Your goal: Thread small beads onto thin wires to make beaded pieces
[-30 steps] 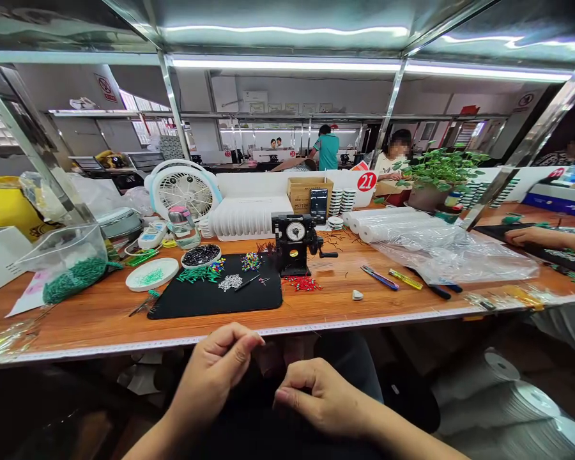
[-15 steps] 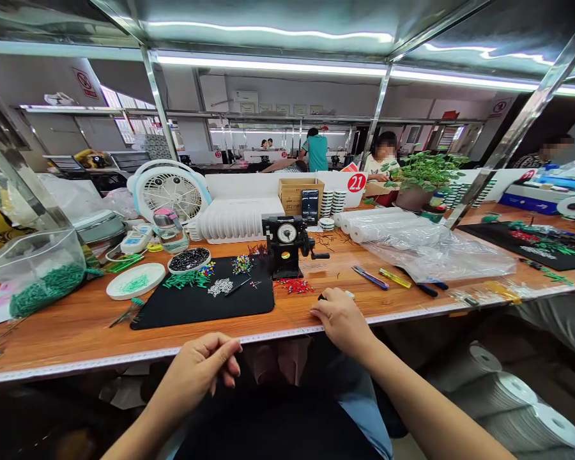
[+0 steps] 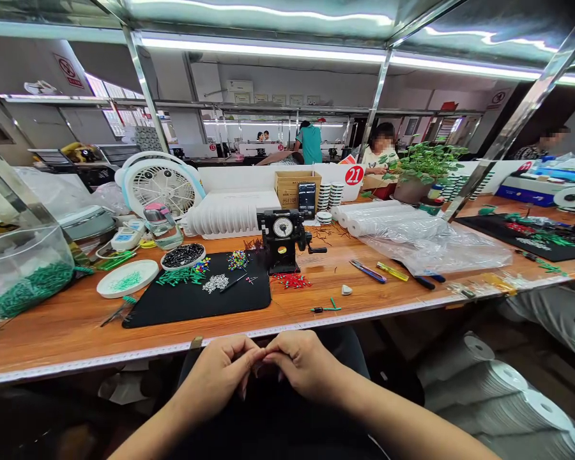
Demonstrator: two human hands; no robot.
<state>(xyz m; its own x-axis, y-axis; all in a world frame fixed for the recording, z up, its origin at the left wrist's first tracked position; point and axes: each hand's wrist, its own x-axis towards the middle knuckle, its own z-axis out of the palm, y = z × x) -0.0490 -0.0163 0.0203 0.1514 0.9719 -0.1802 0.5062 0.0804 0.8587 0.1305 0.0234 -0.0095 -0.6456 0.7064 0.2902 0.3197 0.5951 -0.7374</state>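
Note:
My left hand (image 3: 220, 370) and my right hand (image 3: 306, 367) meet just in front of the table edge, both closed with thumbs and fingertips pinched together. Whatever lies between the fingertips is too small or hidden to make out. Beyond them on the wooden table lies a small black piece with green tube-like bits (image 3: 324, 309). A small white lump (image 3: 346, 290) sits behind it. To the left, a black mat (image 3: 172, 306) carries green pieces (image 3: 179, 276), silvery pieces (image 3: 215, 283), multicoloured beads (image 3: 238, 259) and a dark pen-like tool (image 3: 232, 283).
A black hand-cranked machine with a dial (image 3: 282, 239) stands behind red pieces (image 3: 291, 280). Pliers (image 3: 368, 271) and a yellow cutter (image 3: 392, 271) lie right of it. A white dish (image 3: 127, 279), fan (image 3: 161, 185) and bottle (image 3: 163, 225) stand left. White rolls (image 3: 378, 217) lie at back right.
My right hand has left the tabletop and come back to the left hand. The left hand has shifted right to meet it. The black-and-green piece is now uncovered on the table.

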